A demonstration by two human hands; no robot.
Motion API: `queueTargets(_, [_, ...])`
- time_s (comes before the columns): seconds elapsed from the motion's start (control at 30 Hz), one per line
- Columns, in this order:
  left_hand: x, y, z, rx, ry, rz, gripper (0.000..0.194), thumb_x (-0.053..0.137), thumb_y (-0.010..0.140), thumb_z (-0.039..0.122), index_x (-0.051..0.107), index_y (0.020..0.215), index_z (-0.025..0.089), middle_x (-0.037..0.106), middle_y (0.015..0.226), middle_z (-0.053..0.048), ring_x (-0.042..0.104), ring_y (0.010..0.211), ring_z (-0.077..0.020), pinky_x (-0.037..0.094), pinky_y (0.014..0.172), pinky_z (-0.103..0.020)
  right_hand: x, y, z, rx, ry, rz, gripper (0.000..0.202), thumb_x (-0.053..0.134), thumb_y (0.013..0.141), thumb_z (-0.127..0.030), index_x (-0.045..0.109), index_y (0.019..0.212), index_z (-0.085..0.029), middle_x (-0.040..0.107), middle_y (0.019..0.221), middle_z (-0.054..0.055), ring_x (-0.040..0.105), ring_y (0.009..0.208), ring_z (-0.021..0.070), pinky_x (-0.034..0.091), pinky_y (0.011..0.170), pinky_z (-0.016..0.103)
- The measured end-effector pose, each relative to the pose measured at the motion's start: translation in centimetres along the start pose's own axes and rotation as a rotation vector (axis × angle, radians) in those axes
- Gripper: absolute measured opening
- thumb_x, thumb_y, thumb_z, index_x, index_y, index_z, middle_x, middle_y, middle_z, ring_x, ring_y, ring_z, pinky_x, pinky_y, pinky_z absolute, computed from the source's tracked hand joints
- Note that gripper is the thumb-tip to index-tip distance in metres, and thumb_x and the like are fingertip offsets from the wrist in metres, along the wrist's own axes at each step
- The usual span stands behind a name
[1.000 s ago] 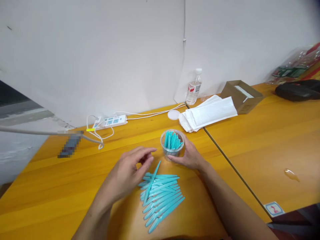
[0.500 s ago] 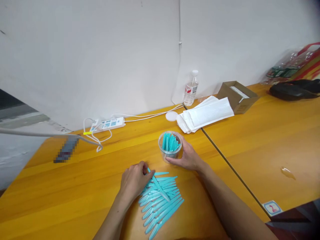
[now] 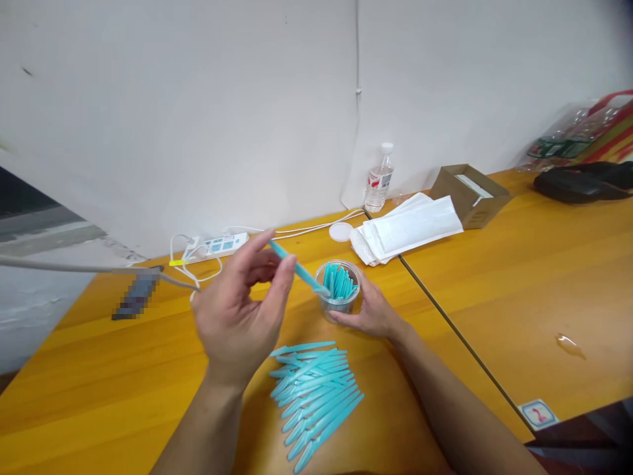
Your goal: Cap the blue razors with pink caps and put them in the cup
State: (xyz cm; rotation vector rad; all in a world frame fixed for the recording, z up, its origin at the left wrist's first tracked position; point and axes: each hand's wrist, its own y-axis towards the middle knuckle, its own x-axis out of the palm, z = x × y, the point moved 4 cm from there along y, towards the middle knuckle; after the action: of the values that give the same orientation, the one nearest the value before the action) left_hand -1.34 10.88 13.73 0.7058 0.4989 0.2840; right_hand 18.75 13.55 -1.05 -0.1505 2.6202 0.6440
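My left hand [image 3: 247, 303] pinches one turquoise eyebrow razor [image 3: 299, 269] by its upper end. The razor slants down to the right, its lower tip at the near left rim of a clear plastic jar [image 3: 341, 307]. Around the jar's right side, my right hand [image 3: 368, 309] is closed, thumb in front. Several turquoise razors [image 3: 341, 282] stand inside the jar. On the table below both hands lies a fanned, overlapping pile of eyebrow razors [image 3: 319, 389], their clear-looking wider ends mostly toward the lower left.
A round lid [image 3: 341, 231] lies behind the jar, beside white padded mailers [image 3: 413, 227]. A water bottle [image 3: 379, 179] and a cardboard box [image 3: 469, 198] stand near the wall. At left are a power strip [image 3: 217, 246] with cables and a blurred phone-like object [image 3: 138, 295].
My left hand has lifted the eyebrow razor off the pile and carried it up to the jar's rim. My right hand and the jar stay in place.
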Motion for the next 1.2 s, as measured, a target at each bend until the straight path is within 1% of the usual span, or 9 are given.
queueTargets(0.17, [3.9,-0.4,-2.1,0.27,0.183,-0.46,0.023,0.06,0.093,0.026,0.07,0.114,0.023,0.072,0.104,-0.006,0.067,0.091,-0.0175,0.054,0.086,-0.031,-0.1,0.1,-0.3,-0.016,0.016,-0.008,0.087,0.08,0.071,-0.038,0.037,0.146,-0.023,0.052,0.144,0.011,0.051,0.131,0.0277,0.042,0.112,0.044])
queueTargets(0.3, [2.5,-2.8,-5.2,0.1,0.221,-0.568,0.023,0.058,0.094,0.03,0.073,0.109,0.023,0.07,0.109,-0.009,0.065,0.1,-0.0205,0.05,0.09,-0.033,-0.1,0.1,-0.1,-0.013,-0.001,-0.008,0.089,0.081,0.071,-0.039,0.036,0.146,-0.023,0.052,0.144,0.012,0.051,0.131,0.0278,0.042,0.112,0.044])
queueTargets(0.47, [3.0,-8.2,-8.4,-0.14,0.346,-1.117,0.018,0.06,0.089,0.03,0.077,0.095,0.027,0.074,0.096,-0.004,0.068,0.088,-0.0197,0.047,0.076,-0.028,0.0,0.1,0.2,-0.018,-0.021,-0.006,0.088,0.08,0.071,-0.039,0.036,0.146,-0.022,0.052,0.143,0.012,0.051,0.132,0.0283,0.042,0.112,0.045])
queueTargets(0.57, [4.0,-9.8,-9.6,-0.177,0.421,-1.181,0.018,0.061,0.084,0.023,0.077,0.092,0.027,0.074,0.096,-0.004,0.067,0.088,-0.0206,0.044,0.073,-0.028,0.0,0.1,0.1,-0.021,-0.02,-0.01,0.087,0.08,0.072,-0.038,0.037,0.146,-0.022,0.051,0.144,0.012,0.05,0.132,0.0289,0.041,0.112,0.046])
queueTargets(0.7, [4.4,-10.0,-9.6,-0.136,0.365,-1.182,0.016,0.057,0.084,0.018,0.072,0.082,0.023,0.072,0.086,-0.004,0.065,0.081,-0.0182,0.042,0.07,-0.026,0.1,0.1,0.1,-0.001,-0.008,-0.002,0.087,0.081,0.071,-0.039,0.038,0.145,-0.023,0.052,0.143,0.012,0.051,0.132,0.0287,0.041,0.112,0.046])
queueTargets(0.8, [3.3,-8.9,-9.3,-0.194,0.269,-1.106,0.016,0.054,0.09,0.021,0.07,0.09,0.022,0.07,0.083,-0.002,0.063,0.075,-0.0156,0.043,0.067,-0.025,-0.1,0.0,0.4,0.057,0.059,0.087,0.085,0.081,0.072,-0.041,0.04,0.144,-0.022,0.054,0.141,0.012,0.054,0.128,0.0289,0.042,0.111,0.047])
queueTargets(0.93, [-0.2,-5.7,-8.8,-0.23,0.09,-0.779,0.028,0.052,0.096,0.027,0.062,0.121,0.023,0.068,0.094,-0.002,0.062,0.082,-0.0142,0.048,0.077,-0.026,-1.0,-0.1,0.8,0.136,0.163,0.275,0.072,0.076,0.078,-0.043,0.043,0.138,-0.021,0.062,0.13,0.013,0.061,0.118,0.0287,0.047,0.106,0.048])
queueTargets(1.03, [-2.3,-3.0,-7.8,-0.244,-0.061,-0.529,0.022,0.06,0.093,0.027,0.062,0.114,0.022,0.066,0.094,-0.002,0.064,0.083,-0.0136,0.051,0.079,-0.026,-0.9,0.1,0.1,0.124,0.085,0.264,0.077,0.08,0.074,-0.041,0.044,0.139,-0.022,0.06,0.132,0.013,0.058,0.12,0.0297,0.045,0.108,0.048])
queueTargets(1.2, [-2.1,0.2,-4.3,-0.176,-0.316,-0.095,0.024,0.067,0.088,0.023,0.058,0.11,0.023,0.062,0.091,0.0,0.066,0.077,-0.0121,0.056,0.073,-0.026,0.4,0.2,-1.0,0.069,-0.006,0.212,0.087,0.082,0.07,-0.042,0.04,0.144,-0.022,0.059,0.133,0.012,0.059,0.118,0.029,0.048,0.105,0.045])
